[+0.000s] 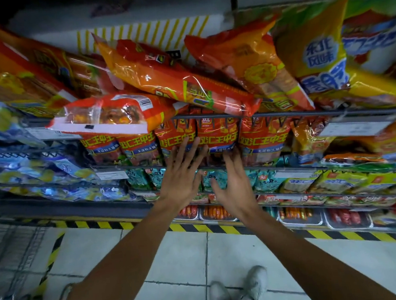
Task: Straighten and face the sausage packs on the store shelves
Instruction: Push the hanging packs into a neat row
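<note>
I am reaching both arms out to the store shelves. My left hand (179, 175) has its fingers spread wide and straight, and it holds nothing. Its fingertips (185, 142) are up by the row of red sausage packs with yellow letters and blue bands (217, 133). I cannot tell if they touch the packs. My right hand (233, 187) is open too, with loose fingers, and it holds nothing. The 2 hands are close together but not touching.

The red packs stand upright side by side behind a dark wire rail (284, 113). On the shelf above them, big shiny orange and red sausage bags (174, 80) lie tilted and piled on each other. 1 red and white bag with a clear window (107, 114) hangs over the front edge. A yellow bag with blue letters (320, 55) leans on the right.

Below my hands are small teal packs (139, 179). Further down are clear trays of little red sausages (214, 213). My white shoes (240, 292) stand on the pale floor tiles (173, 259).
</note>
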`<state>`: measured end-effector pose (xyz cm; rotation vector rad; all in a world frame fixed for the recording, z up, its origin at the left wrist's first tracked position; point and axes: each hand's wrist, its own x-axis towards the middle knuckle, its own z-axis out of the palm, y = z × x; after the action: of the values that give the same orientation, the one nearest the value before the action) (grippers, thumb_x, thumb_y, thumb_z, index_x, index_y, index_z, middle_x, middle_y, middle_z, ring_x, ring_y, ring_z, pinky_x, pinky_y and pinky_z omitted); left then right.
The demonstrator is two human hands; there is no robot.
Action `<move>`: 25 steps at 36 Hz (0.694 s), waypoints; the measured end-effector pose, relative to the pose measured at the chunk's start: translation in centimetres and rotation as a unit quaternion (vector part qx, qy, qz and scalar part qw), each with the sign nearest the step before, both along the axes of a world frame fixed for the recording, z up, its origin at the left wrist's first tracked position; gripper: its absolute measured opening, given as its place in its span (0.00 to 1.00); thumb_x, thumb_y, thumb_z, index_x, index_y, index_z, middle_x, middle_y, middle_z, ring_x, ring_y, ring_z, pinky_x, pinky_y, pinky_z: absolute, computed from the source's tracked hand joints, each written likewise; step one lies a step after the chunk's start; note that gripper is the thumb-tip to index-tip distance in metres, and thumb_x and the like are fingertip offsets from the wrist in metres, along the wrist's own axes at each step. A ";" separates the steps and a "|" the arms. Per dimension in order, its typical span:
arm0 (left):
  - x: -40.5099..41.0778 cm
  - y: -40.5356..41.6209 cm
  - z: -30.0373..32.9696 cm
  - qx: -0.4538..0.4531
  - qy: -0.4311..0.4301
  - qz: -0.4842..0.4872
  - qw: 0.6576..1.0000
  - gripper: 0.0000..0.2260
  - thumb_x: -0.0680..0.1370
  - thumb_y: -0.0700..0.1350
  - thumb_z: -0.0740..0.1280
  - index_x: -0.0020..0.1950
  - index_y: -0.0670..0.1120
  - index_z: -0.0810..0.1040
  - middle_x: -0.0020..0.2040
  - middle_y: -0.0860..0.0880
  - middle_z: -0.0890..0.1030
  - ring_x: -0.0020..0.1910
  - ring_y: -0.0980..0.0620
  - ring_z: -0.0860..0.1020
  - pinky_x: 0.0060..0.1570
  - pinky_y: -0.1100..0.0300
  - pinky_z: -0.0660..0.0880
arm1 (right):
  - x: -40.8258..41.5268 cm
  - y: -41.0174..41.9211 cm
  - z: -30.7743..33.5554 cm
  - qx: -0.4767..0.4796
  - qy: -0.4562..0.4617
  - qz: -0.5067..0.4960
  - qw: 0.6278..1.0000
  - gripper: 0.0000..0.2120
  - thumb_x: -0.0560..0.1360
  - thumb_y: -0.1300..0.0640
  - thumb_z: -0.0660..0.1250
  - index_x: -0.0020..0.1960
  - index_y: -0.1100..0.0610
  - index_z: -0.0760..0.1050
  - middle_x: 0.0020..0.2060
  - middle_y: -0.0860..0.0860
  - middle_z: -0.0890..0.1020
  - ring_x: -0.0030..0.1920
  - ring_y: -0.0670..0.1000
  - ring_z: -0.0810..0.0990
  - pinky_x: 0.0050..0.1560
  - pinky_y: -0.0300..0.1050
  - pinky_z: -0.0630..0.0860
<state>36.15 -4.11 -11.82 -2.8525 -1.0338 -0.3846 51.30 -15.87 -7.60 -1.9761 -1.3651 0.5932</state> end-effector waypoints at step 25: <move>7.9 -11.7 7.3 -0.382 -0.103 -0.032 0.918 0.25 0.86 0.44 0.64 0.83 0.50 0.63 0.81 0.50 0.66 0.77 0.48 0.69 0.72 0.50 0.72 | 10.3 -13.3 5.4 -0.031 0.120 -0.152 0.981 0.31 0.82 0.60 0.69 0.81 0.55 0.62 0.77 0.51 0.69 0.76 0.53 0.69 0.73 0.55 0.71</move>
<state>44.02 -15.84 -4.55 -3.6003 -1.3782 -0.3461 61.59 -29.13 -2.21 -2.0349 -0.8883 0.7085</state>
